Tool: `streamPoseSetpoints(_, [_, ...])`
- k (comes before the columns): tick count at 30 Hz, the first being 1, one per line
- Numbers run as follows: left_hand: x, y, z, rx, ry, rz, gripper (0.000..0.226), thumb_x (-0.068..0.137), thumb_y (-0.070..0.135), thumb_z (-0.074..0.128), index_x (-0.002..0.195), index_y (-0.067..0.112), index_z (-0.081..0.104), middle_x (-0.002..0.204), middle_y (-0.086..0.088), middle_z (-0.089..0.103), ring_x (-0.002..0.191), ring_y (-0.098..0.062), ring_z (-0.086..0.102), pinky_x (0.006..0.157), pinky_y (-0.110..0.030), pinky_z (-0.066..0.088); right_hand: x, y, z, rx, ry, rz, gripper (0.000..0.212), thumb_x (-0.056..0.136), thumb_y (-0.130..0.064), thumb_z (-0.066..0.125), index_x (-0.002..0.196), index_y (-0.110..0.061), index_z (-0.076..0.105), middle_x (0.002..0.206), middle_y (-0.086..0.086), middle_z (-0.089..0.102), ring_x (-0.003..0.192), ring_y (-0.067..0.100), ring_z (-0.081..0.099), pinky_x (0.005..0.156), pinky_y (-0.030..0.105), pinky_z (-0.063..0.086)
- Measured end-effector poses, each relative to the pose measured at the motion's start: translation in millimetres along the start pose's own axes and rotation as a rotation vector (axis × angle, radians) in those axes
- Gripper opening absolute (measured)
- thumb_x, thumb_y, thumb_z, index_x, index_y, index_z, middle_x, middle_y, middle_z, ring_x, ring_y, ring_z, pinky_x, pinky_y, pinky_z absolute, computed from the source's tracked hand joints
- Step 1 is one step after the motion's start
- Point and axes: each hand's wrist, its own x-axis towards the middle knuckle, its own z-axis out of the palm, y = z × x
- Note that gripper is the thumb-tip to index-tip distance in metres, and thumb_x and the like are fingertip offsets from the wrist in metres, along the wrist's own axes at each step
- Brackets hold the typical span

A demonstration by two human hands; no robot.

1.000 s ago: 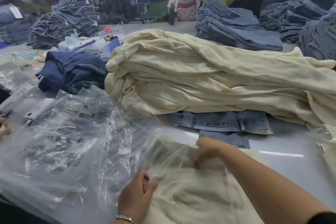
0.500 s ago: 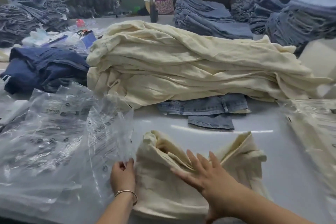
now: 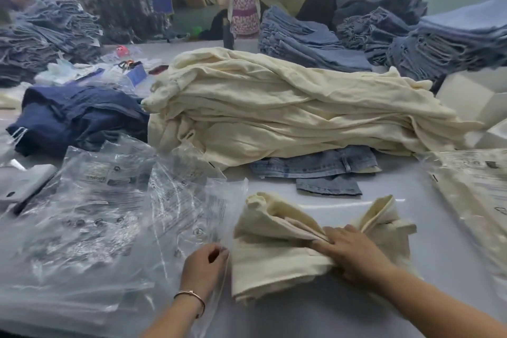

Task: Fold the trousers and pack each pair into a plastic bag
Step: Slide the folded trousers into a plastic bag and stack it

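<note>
**On the near table edge: cream pair folded, bag mouth being found**

In front of you the folded cream trousers (image 3: 277, 250) now lie bare on the grey table (image 3: 411, 200); a second ago a clear film still covered them, so the pair is folded but not yet packed. Your right hand (image 3: 354, 250), which half a second ago lay spread on top, now has its straight fingers pushed flat into the fold, pressing and gripping nothing. Your left hand (image 3: 204, 271) has kept to the left edge of the pair and pinches the rim of a plastic bag (image 3: 192, 217) between thumb and fingers. I judge the next step is opening that bag and sliding the pair in.

Around you, from biggest down: the heap of cream trousers (image 3: 288, 112) fills the middle, stacks of jeans (image 3: 307, 38) behind it, a navy garment (image 3: 76, 115) to the left, a denim pair (image 3: 321, 167) under the heap's front edge, already bagged pairs (image 3: 472, 192) on the right. The loose bags overlap, so you may lift two; the upper flaps of the fold stand open and could catch on the bag mouth
</note>
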Motion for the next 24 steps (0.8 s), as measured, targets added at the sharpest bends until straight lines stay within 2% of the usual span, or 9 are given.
streamPoseSetpoints(3, [3,-1,-11,0.071,-0.033,0.080,0.016,0.087,0.027,0.068,0.072,0.029,0.071,0.065,0.010,0.065,0.069,-0.009,0.060,0.057,-0.014,0.037,3,15,-23,0.205,0.073,0.149,0.053,0.078,-0.030,0.073,0.128,-0.039,0.057,0.108,0.002,0.065,0.096,0.025,0.063,0.082,0.035,0.050])
streamPoseSetpoints(7, [6,7,-20,0.069,-0.287,0.141,0.030,0.087,0.035,0.068,0.058,0.027,0.065,0.055,0.006,0.051,0.054,-0.009,0.043,0.057,-0.026,0.035,-3,13,-54,0.532,0.394,0.249,0.059,0.073,-0.019,0.069,0.127,-0.037,0.056,0.111,-0.009,0.065,0.098,0.025,0.064,0.079,0.036,0.048])
streamPoseSetpoints(11, [7,22,-33,-0.098,-0.479,0.092,0.027,0.084,0.033,0.072,0.073,0.009,0.076,0.047,0.009,0.047,0.044,-0.007,0.038,0.046,-0.018,0.031,2,-22,-87,0.731,0.428,0.203,0.074,0.071,-0.025,0.061,0.127,-0.066,0.035,0.124,-0.039,0.048,0.114,0.000,0.050,0.089,0.020,0.037])
streamPoseSetpoints(13, [12,31,-45,-0.290,-0.468,-0.027,0.018,0.085,0.025,0.070,0.084,0.009,0.078,0.048,0.005,0.042,0.041,-0.009,0.032,0.041,-0.018,0.025,6,-43,-90,0.629,0.346,0.180,0.089,0.078,-0.027,0.064,0.137,-0.068,0.011,0.135,-0.028,0.047,0.118,0.006,0.050,0.086,0.021,0.036])
streamPoseSetpoints(15, [21,37,-59,-0.509,-0.360,-0.161,0.015,0.083,0.017,0.068,0.075,0.006,0.074,0.053,-0.002,0.041,0.040,-0.010,0.032,0.041,-0.018,0.024,9,-62,-82,0.511,0.229,0.190,0.102,0.084,-0.033,0.062,0.135,-0.065,-0.020,0.139,-0.008,0.051,0.118,0.018,0.053,0.083,0.025,0.036])
streamPoseSetpoints(17, [31,43,-76,-0.761,-0.258,-0.270,0.016,0.088,0.011,0.059,0.077,0.003,0.067,0.067,-0.012,0.055,0.053,-0.018,0.049,0.053,-0.023,0.041,8,-75,-69,0.419,0.107,0.207,0.105,0.087,-0.045,0.057,0.131,-0.054,-0.038,0.133,0.003,0.055,0.112,0.024,0.055,0.084,0.030,0.039])
streamPoseSetpoints(18, [35,46,-84,-0.800,-0.236,-0.272,0.016,0.092,0.009,0.056,0.087,0.000,0.068,0.074,-0.015,0.063,0.062,-0.021,0.057,0.062,-0.029,0.048,7,-79,-61,0.344,0.076,0.196,0.103,0.088,-0.052,0.054,0.138,-0.043,-0.036,0.130,0.004,0.055,0.111,0.024,0.053,0.086,0.032,0.039])
streamPoseSetpoints(20, [39,49,-99,-0.662,-0.204,-0.193,0.019,0.092,0.013,0.060,0.100,0.000,0.071,0.063,-0.006,0.060,0.054,-0.017,0.053,0.053,-0.025,0.043,4,-80,-48,0.202,0.044,0.140,0.090,0.089,-0.056,0.050,0.152,-0.026,-0.007,0.129,0.000,0.052,0.112,0.024,0.050,0.092,0.034,0.038])
streamPoseSetpoints(24, [36,68,-110,-0.471,-0.147,-0.002,0.016,0.091,0.021,0.064,0.096,0.014,0.077,0.055,0.001,0.044,0.049,-0.013,0.035,0.047,-0.018,0.029,-2,-85,-39,0.085,0.094,-0.050,0.069,0.077,-0.047,0.061,0.139,-0.025,0.042,0.107,-0.006,0.058,0.094,0.018,0.059,0.077,0.030,0.045])
